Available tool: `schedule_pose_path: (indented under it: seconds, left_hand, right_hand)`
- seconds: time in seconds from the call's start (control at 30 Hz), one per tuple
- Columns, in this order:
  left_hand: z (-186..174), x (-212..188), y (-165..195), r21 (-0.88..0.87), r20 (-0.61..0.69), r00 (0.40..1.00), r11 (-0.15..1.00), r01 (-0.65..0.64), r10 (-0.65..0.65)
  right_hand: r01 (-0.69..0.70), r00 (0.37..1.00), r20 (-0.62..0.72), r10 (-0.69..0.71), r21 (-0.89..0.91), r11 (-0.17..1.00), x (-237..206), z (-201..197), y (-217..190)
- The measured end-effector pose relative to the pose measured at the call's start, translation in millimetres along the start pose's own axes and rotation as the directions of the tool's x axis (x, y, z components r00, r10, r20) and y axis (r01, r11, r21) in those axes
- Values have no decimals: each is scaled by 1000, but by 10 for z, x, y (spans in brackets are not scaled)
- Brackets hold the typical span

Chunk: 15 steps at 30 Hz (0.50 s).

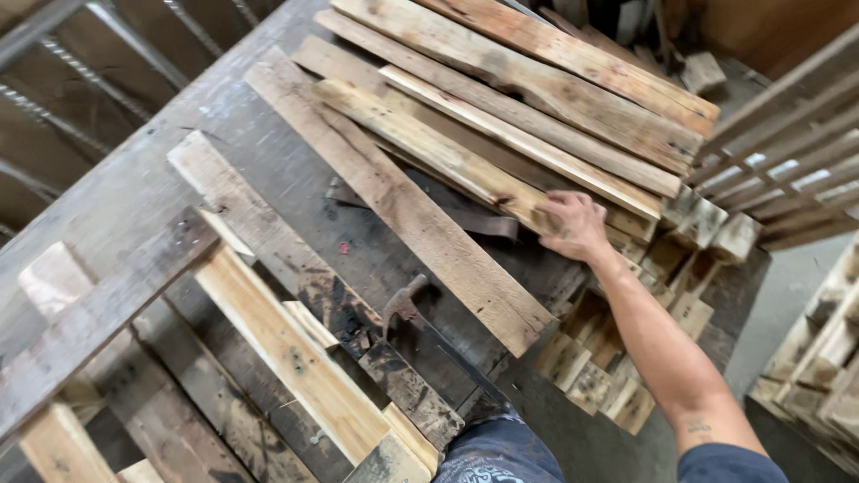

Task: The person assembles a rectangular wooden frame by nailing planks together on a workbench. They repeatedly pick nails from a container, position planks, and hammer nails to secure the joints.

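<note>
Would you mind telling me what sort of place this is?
Probably a pallet or woodworking shop: rough planks stacked on a workbench, a hammer, and piled wood blocks.

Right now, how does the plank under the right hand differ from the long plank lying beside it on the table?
The held plank is narrower and paler, resting on other boards, with the right hand on its near end. The long plank is wider and greyer, lies flat on the table, and is untouched. Both are rough, weathered wood lying diagonally, roughly parallel.
</note>
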<state>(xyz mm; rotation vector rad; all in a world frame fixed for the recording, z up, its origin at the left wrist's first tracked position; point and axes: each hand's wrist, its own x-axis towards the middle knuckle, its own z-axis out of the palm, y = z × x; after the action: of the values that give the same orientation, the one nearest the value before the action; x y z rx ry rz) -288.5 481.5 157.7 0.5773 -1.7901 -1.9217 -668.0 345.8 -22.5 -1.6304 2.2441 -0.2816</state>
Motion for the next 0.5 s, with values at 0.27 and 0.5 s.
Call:
schedule_pose_path:
  seconds: [0.27,0.5]
  left_hand:
    - [-84,181,-586,220,-130,971,949,226,-201]
    - [-688,-247,-1509,110,-693,537,665,738,-481]
  right_hand:
    - [-127,799,-444,406,535,835,164,-279,666]
    - [-354,496,-392,775,723,593,445,-796,1549]
